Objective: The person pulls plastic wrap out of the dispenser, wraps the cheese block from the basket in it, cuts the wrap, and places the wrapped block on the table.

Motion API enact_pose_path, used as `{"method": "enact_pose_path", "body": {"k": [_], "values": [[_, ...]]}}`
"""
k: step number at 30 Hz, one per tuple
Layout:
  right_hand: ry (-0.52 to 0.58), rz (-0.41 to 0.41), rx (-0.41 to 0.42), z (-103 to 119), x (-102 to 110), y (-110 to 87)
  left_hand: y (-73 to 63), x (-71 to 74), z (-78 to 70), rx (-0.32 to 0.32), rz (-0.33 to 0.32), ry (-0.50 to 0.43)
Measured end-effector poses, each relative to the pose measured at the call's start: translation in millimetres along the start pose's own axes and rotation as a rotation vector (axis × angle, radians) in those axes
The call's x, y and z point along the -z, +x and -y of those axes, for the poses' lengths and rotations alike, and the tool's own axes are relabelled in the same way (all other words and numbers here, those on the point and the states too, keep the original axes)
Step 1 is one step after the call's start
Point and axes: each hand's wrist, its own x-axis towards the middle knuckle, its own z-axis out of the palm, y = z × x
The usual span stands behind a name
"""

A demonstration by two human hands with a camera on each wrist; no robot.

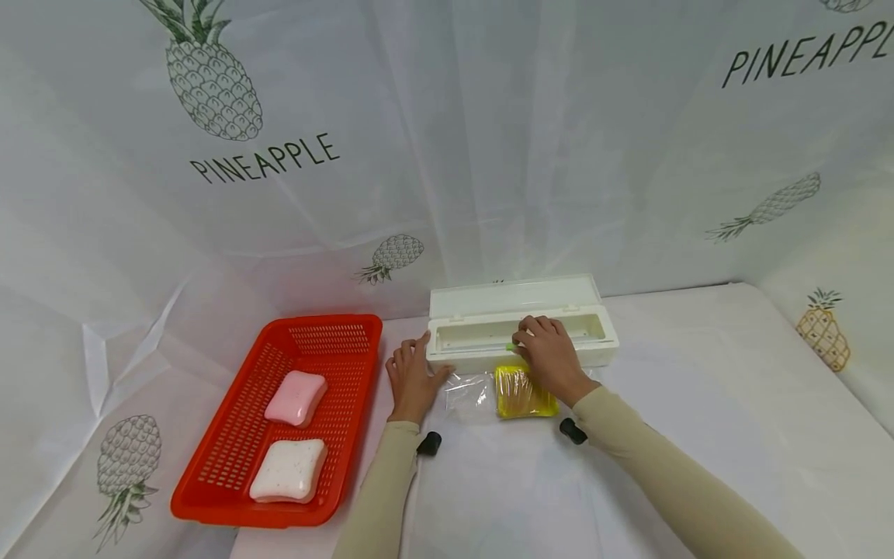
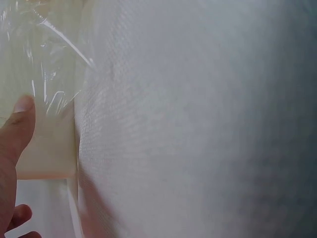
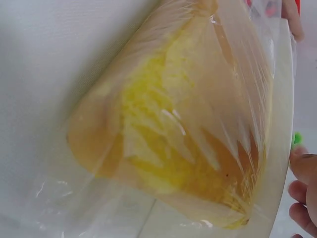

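Observation:
A white cling film dispenser lies lengthwise with its lid raised. My left hand rests against its left end, fingers along the side; the thumb lies extended over the front face and film. The right hand pinches a small green slider on the dispenser's front edge. From that edge, clear film hangs forward over a yellow, amber-centred block, which looks like a soap bar. Seen from the right wrist, the film drapes in creases over the block.
A red plastic basket stands to the left, holding a pink soap bar and a white soap bar. Behind the dispenser rises a white curtain with pineapple prints. White cloth covers the table.

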Motion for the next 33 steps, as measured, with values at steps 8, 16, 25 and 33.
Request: {"method": "enact_pose_path", "body": {"k": [8, 16, 25, 33], "values": [[-0.014, -0.006, 0.003, -8.4, 2.4, -4.7, -1.1, -0.4, -5.2, -0.008, -0.009, -0.007], [-0.040, -0.018, 0.015, -18.0, 4.2, -8.5, 0.5, 0.5, -8.8, -0.043, -0.029, -0.004], [-0.047, -0.059, 0.037, -29.3, 10.0, -18.0, -1.5, -1.3, -3.8, -0.016, -0.013, -0.010], [-0.018, -0.091, 0.013, -58.6, 23.3, -34.4, -1.1, 0.7, -1.0, -0.005, -0.009, 0.001]]}}
